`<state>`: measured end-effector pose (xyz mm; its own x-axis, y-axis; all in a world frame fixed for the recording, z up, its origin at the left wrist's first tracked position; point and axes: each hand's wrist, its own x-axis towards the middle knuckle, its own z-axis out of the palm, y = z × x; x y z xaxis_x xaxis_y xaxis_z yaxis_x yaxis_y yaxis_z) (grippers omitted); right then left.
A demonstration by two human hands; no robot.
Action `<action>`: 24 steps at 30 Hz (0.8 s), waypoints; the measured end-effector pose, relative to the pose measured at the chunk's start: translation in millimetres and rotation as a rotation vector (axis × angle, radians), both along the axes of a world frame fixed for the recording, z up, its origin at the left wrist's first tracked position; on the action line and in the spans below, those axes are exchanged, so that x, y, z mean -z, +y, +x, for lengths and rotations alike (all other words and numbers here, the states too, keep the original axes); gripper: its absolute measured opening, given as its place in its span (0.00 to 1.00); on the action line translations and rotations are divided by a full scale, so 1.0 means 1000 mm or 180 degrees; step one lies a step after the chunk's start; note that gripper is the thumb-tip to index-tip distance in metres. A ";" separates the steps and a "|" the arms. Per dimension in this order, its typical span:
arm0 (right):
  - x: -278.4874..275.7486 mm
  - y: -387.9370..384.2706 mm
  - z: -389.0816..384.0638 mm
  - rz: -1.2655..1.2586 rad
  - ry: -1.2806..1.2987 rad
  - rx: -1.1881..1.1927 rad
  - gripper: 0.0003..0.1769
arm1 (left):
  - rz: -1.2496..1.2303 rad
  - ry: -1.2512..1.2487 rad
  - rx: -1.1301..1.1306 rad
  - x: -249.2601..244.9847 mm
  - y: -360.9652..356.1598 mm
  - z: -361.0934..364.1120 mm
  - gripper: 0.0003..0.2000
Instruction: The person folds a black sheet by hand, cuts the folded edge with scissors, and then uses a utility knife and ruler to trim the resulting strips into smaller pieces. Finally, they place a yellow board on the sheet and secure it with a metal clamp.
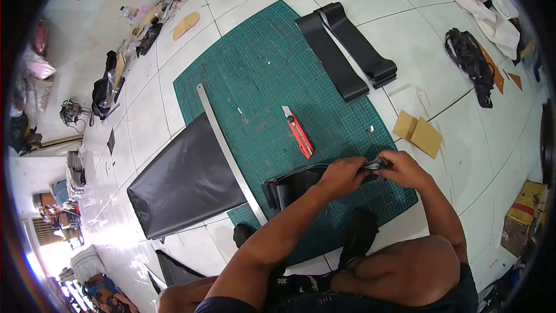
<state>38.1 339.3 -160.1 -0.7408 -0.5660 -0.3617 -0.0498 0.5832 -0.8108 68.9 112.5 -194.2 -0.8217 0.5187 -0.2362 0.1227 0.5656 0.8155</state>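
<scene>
In the head view, my left hand [344,175] is closed on a folded black strip of sheet material [301,181] near the front edge of the green cutting mat [249,58]. My right hand [403,169] pinches the right end of the same strip, where several grey-edged layers show between the two hands. The strip's left part stands on edge in a loop on the mat. A red utility knife [300,138] lies just beyond the strip, its blade end pointing away. To the left, a steel ruler [223,139] rests across the edge of a large black sheet [185,179].
Two folded black strips [333,58] lie at the mat's far right corner. Yellow-brown card [418,132] sits on the tiles to the right, with a black bundle [472,66] beyond. My feet [358,235] are at the mat's near edge. A tan sole-shaped piece [186,26] lies far left.
</scene>
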 end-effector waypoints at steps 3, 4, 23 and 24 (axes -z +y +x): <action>0.001 0.002 -0.002 -0.0030 -0.0043 -0.0068 0.10 | -0.0042 0.0101 -0.0125 0.002 0.002 0.002 0.12; -0.001 0.003 -0.003 0.0023 0.0075 -0.0188 0.11 | -0.0078 0.0104 -0.0140 0.002 0.002 0.004 0.12; 0.049 0.139 0.085 -0.0133 0.1749 0.2914 0.19 | 0.1342 -0.0542 -0.1173 -0.044 -0.014 -0.007 0.10; 0.063 0.165 0.100 0.0195 0.1844 0.3254 0.17 | 0.1179 -0.0430 -0.1223 -0.049 -0.019 -0.013 0.10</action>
<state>138.1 504.7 -223.5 -0.9031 0.3933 0.1724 0.1117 0.6028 -0.7900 55.5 93.7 -145.3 -0.9434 0.2557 -0.2113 -0.1557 0.2211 0.9627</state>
